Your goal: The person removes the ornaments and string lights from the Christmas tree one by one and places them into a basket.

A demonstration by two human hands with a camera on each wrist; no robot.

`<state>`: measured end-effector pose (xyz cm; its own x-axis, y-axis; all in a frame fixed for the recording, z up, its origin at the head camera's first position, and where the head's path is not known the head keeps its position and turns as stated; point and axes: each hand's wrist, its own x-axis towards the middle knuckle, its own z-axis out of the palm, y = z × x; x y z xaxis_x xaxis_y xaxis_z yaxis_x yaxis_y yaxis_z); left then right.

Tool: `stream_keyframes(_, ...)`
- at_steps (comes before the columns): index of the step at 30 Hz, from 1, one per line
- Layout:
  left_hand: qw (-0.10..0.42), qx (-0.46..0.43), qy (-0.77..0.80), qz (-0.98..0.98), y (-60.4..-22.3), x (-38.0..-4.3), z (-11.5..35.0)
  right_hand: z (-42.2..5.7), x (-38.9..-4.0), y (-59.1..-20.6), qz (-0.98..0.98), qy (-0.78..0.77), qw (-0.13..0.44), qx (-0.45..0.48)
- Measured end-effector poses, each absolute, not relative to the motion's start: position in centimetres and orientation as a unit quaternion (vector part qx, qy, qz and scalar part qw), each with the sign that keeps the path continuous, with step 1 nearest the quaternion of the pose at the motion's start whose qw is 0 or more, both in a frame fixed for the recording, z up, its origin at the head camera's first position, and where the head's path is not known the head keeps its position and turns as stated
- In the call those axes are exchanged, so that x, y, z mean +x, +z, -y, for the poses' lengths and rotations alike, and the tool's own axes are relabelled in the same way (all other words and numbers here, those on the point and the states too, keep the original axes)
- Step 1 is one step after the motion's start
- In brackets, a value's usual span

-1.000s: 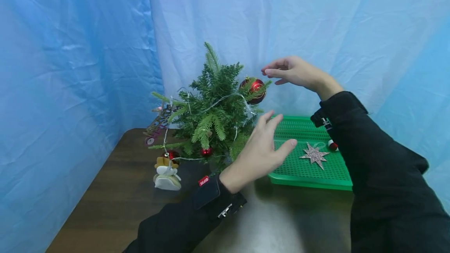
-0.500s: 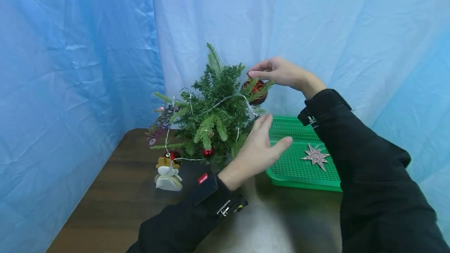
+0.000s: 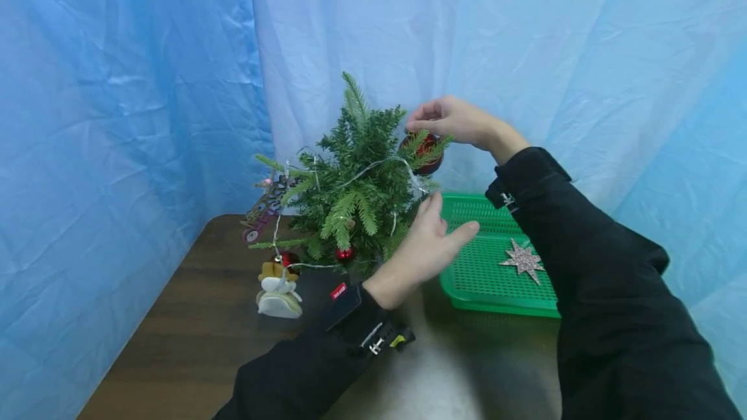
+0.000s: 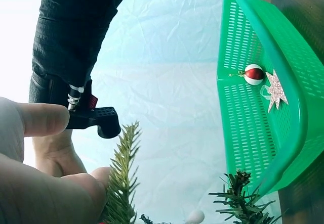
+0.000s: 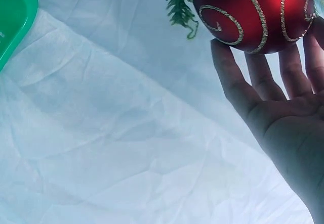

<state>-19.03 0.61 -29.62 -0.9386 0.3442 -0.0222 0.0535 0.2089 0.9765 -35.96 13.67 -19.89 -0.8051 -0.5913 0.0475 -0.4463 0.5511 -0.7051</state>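
A small artificial Christmas tree [image 3: 362, 180] stands on the table, strung with clear light wire. On its upper right branch hangs a large red bauble [image 3: 430, 159] with gold glitter swirls [image 5: 261, 16]. My right hand [image 3: 458, 123] reaches over it from the right, thumb and index pinching at the bauble's top. In the right wrist view the other fingers [image 5: 230, 72] lie spread against its side. Lower down, my left hand [image 3: 421, 245] is beside the tree's right side, fingers straight and thumb apart, holding nothing. Its fingertips are close to the branches; contact cannot be told.
Right of the tree is a green perforated basket [image 3: 496, 308]. It holds a glittery star [image 3: 523, 260] and a red-and-white ball [image 4: 254, 74]. A snowman-like ornament [image 3: 279, 297], a lettered ornament [image 3: 265, 206] and a small red bauble [image 3: 344, 254] are on the tree's left and front.
My right hand has moved left from beside the tree onto the top of the large red bauble and pinches there. My left hand has shifted slightly left.
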Motion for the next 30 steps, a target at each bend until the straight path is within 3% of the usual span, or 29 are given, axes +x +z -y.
stream_keyframes(13,0.089,0.053,0.724,-0.682,-30.3,-20.2,-1.6,-13.8,-36.0,-19.9,-0.855,-0.402,0.109,-0.310)
stream_keyframes(30,0.016,0.077,0.728,-0.681,-30.5,-20.2,-2.3,-14.0,-35.9,-20.2,-0.830,-0.458,0.151,-0.280)
